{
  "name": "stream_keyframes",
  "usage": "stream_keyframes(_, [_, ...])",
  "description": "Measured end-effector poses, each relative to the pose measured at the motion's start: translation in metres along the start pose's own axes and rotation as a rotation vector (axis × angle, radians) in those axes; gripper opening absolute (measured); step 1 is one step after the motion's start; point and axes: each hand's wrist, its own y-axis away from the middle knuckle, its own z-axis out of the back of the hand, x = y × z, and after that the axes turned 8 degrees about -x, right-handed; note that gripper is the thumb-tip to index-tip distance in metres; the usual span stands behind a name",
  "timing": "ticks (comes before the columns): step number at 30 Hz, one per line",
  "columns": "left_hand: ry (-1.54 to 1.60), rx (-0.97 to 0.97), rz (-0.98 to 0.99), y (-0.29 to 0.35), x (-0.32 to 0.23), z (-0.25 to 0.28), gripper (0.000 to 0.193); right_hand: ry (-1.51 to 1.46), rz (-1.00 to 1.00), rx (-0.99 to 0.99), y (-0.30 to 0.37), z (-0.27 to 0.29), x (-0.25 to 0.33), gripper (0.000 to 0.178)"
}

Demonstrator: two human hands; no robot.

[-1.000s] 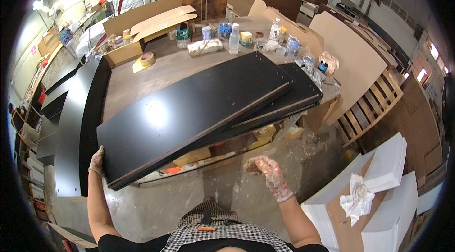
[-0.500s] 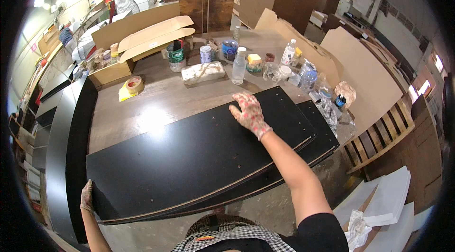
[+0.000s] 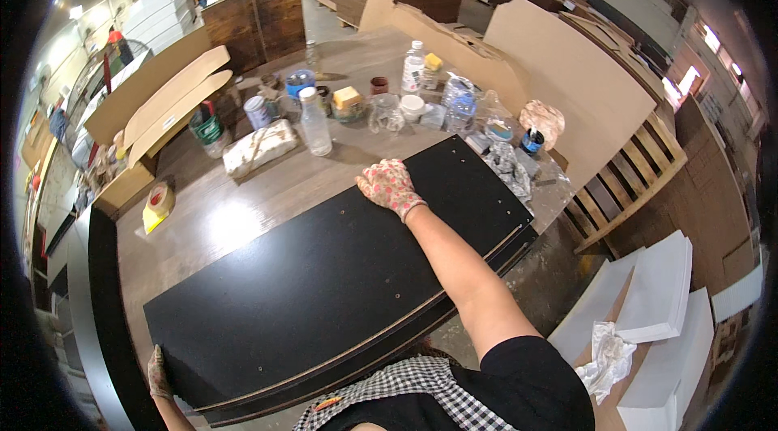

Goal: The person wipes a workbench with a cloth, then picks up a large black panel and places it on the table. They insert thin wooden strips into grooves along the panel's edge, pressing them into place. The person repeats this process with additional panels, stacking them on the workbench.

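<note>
A long black panel [image 3: 300, 277] with small holes lies flat on a second black panel [image 3: 519, 243], which shows along its near and right edges. My right hand [image 3: 391, 186], in a pale glove with pink spots, reaches across the upper panel. Its fingers are closed over the far long edge. At the panel's left end, my left hand [image 3: 159, 374], gloved as well, grips the short edge, part of its fingers hidden there.
The panels lie on a brown worktable [image 3: 190, 240]. Beyond them stand a clear bottle [image 3: 314, 124], a wrapped white bundle [image 3: 261, 149], a tape roll [image 3: 160, 199] and several jars. Black boards [image 3: 104, 293] flank the left side; white panels [image 3: 656, 289] lean at the lower right.
The upper panel now lies more nearly in line with the lower one at the right end. My right hand has gone from spread fingers to curled over the far edge. The view has shifted.
</note>
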Motion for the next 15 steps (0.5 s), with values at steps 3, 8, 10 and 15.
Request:
stream_keyframes(3, [-0.123,-0.091,-0.03,-0.005,-0.004,-0.012,0.052,-0.024,-0.028,-0.046,0.01,0.004,-0.018,0.037])
stream_keyframes(8, [-0.199,-0.054,-0.042,-0.009,-0.003,-0.015,0.054,-0.048,-0.037,-0.11,0.019,0.004,-0.027,0.034])
stream_keyframes(10, [-0.213,-0.036,-0.06,-0.008,-0.002,-0.011,0.056,-0.034,-0.04,-0.083,0.018,0.0,-0.027,0.032])
stream_keyframes(15, [-0.233,-0.122,-0.043,-0.017,0.017,0.003,0.065,-0.283,0.035,-0.354,0.024,0.01,-0.05,0.015])
